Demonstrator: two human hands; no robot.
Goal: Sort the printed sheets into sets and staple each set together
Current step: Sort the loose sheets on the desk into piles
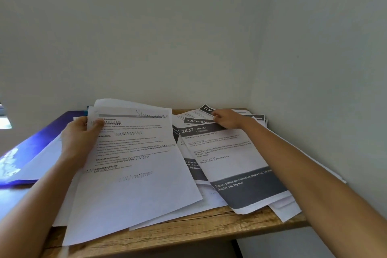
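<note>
1. Two hands are on the sheets. The left hand (80, 138) pinches a scribbled sheet (134, 163) by its far left corner, thumb on top, and holds it tilted over the pile (282, 208).
2. The right hand (227, 119) reaches farther, arm nearly straight, fingers curled on the far edge of the 2437 sheet (236, 163), apparently pinching it.
3. That sheet tops the pile on the right of the desk (188, 230). Its long axis runs away from the person, slightly skewed, and the right hand is nearer.

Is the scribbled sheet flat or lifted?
Lifted at top: left hand pinches the upper corner of the scribbled sheet, raised off the table.
</note>
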